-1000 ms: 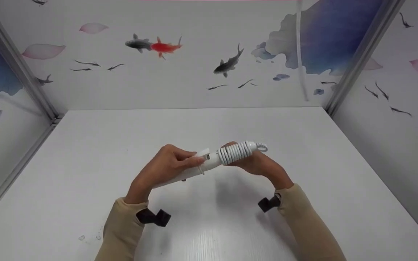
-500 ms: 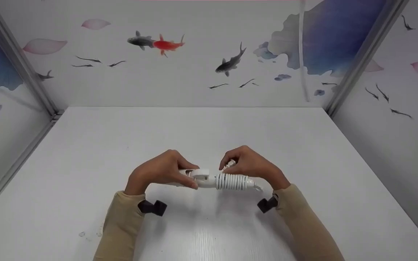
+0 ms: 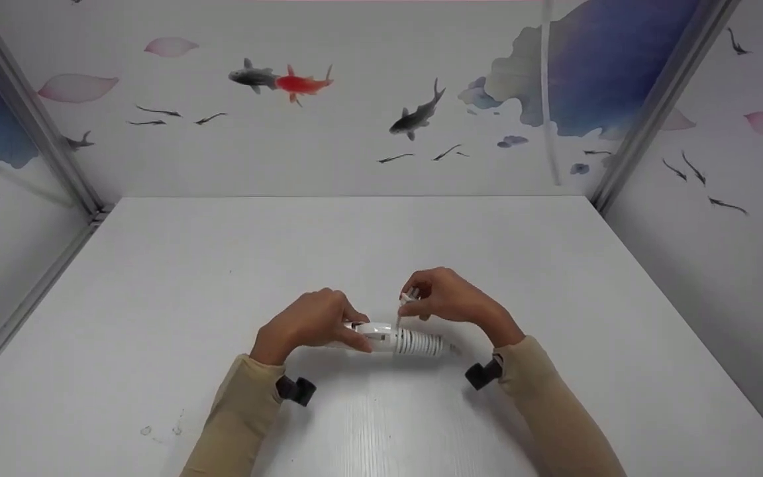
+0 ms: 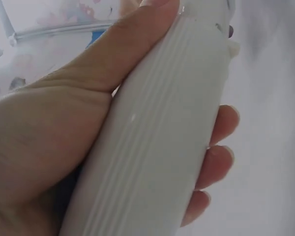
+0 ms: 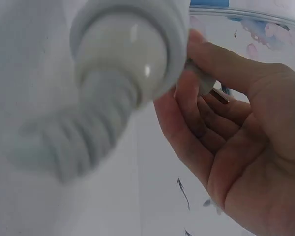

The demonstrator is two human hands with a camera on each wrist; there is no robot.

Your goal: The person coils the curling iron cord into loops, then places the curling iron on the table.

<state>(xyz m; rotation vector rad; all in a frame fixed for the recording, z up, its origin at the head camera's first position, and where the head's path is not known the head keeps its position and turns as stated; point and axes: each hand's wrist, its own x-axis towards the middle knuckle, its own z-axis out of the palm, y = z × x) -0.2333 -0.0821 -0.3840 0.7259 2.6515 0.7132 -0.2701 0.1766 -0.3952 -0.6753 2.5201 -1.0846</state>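
Observation:
In the head view a white hair iron (image 3: pixel 375 336) lies crosswise, low over the table. Its power cord (image 3: pixel 419 342) is wound in several turns round the right end. My left hand (image 3: pixel 315 321) grips the body, thumb in front; in the left wrist view, fingertips (image 4: pixel 221 125) wrap the far side of the ribbed body (image 4: pixel 152 132). My right hand (image 3: pixel 451 298) pinches the plug (image 3: pixel 409 295) between thumb and fingers, just above the windings. The right wrist view has the plug's metal prong (image 5: pixel 220 96) and the blurred ribbed cord sleeve (image 5: pixel 83 125).
A white table (image 3: pixel 222 252) lies beneath both hands. Panels printed with fish and petals (image 3: pixel 328 146) close off the back and both sides, joined by metal corner posts (image 3: pixel 660 106). Each wrist bears a small black camera (image 3: pixel 484 374).
The hair iron has come down toward me and levelled from its tilt. My right hand has moved from behind the cord windings to the plug and now lifts its end of cord upward.

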